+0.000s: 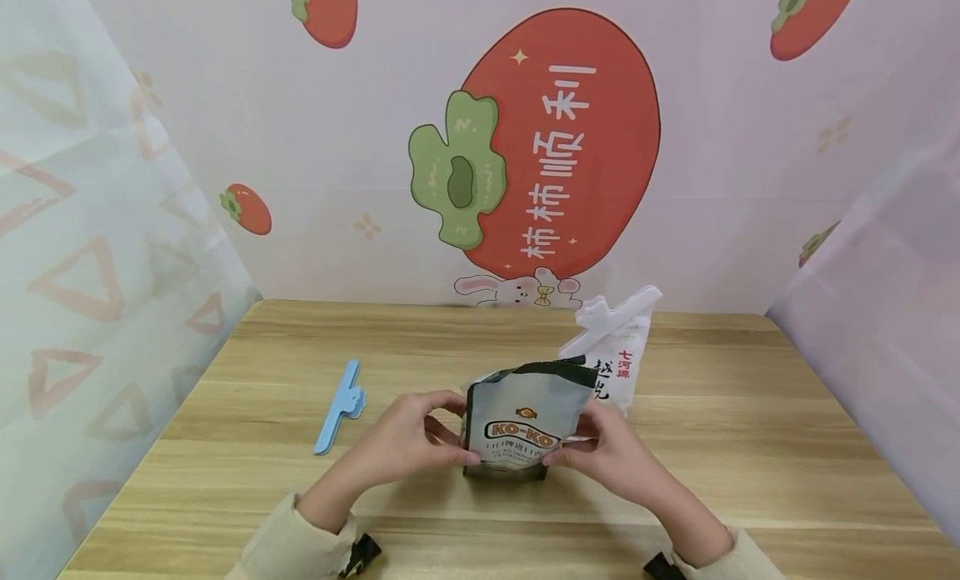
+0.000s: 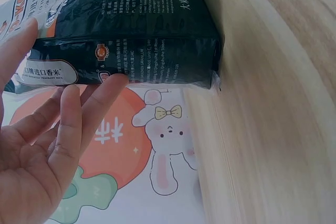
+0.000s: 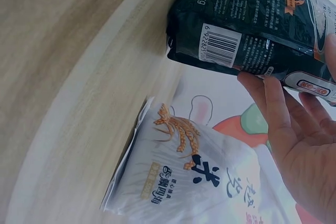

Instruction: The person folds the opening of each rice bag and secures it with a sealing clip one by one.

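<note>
A dark green and silver KO-KO rice bag (image 1: 517, 413) stands upright on the table between both hands. Its dark-rimmed top edge spreads wide to the right. My left hand (image 1: 420, 438) holds the bag's left side, thumb on the front and fingertips along the side panel (image 2: 79, 59). On the opposite side my right hand (image 1: 615, 455) grips it likewise, its fingertips by the barcode (image 3: 219, 45). Just behind the right hand stands a white rice bag (image 1: 628, 363), partly hidden, with a pale sealing clip (image 1: 618, 313) across its slanted top.
A light blue sealing clip (image 1: 341, 409) lies on the wooden table (image 1: 262, 380), left of the left hand. Behind the table hangs a pale cloth backdrop (image 1: 360, 147) printed with persimmons, and cloth also hangs at both sides.
</note>
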Demonstrator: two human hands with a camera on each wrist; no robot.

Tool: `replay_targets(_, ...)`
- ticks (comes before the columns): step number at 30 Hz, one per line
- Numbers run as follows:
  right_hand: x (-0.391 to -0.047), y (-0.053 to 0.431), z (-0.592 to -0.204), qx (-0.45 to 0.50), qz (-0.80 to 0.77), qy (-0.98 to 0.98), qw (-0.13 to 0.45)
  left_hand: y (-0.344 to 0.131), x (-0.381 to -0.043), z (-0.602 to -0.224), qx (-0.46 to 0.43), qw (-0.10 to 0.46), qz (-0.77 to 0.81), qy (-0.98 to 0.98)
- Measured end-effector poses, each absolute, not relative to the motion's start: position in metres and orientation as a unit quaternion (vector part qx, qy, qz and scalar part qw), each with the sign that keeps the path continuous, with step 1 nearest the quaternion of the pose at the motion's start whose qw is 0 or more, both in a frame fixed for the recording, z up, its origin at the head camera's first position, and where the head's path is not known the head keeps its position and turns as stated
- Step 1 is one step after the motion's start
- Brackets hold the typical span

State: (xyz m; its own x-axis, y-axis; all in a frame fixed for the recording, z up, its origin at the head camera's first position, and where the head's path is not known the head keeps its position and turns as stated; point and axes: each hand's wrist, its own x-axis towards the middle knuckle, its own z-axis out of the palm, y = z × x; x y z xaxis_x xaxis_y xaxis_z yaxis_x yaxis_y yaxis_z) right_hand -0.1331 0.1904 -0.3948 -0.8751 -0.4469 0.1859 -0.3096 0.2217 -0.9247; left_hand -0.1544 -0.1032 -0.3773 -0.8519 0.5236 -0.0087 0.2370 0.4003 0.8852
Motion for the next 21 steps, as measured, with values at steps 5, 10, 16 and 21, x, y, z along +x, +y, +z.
replay_targets(5,-0.128,0.192,-0.394,-0.227,-0.568,0.789,0.062,-0.103,-0.152,-0.379,0.233,0.139,0.488,0.829)
replay_targets(10,-0.125,0.194,-0.390,-0.217,-0.525,0.822,0.037,-0.101,-0.151,-0.378,0.241,0.128,0.475,0.837)
replay_targets(16,-0.122,0.196,-0.380,-0.240,-0.514,0.823,-0.001,-0.104,-0.153,-0.373,0.263,0.129,0.446,0.846)
replay_targets(21,-0.121,0.196,-0.357,-0.281,-0.539,0.791,-0.069,-0.111,-0.152,-0.357,0.268,0.084,0.446,0.850)
